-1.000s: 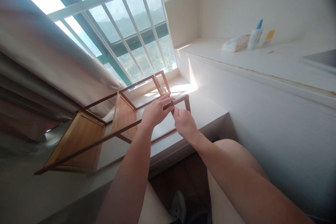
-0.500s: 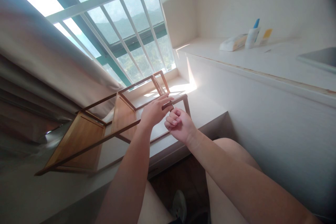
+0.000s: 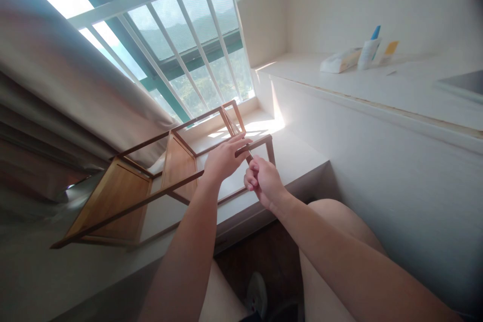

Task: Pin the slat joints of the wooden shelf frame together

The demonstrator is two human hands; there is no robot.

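A brown wooden rack with slatless panel shelves lies on its side across the white ledge. My left hand is wrapped over one of its long rails near the right end, fingers toward the end crosspiece. Just right of it, my right hand is closed in a pinch around a thin metal tool, whose slim shaft reaches up to the rail by my left fingertips. The tool's tip and most of its grip are hidden, so its exact kind cannot be told.
A white countertop on the right carries a soft white packet, a blue-tipped white tube and a yellow-ended tube. Grey curtains hang at left beside a barred window. My legs are below the ledge.
My right hand has turned at the wrist and shifted slightly right, its fingers curling differently around the tool, and more of the shaft shows. My left hand stays on the rail.
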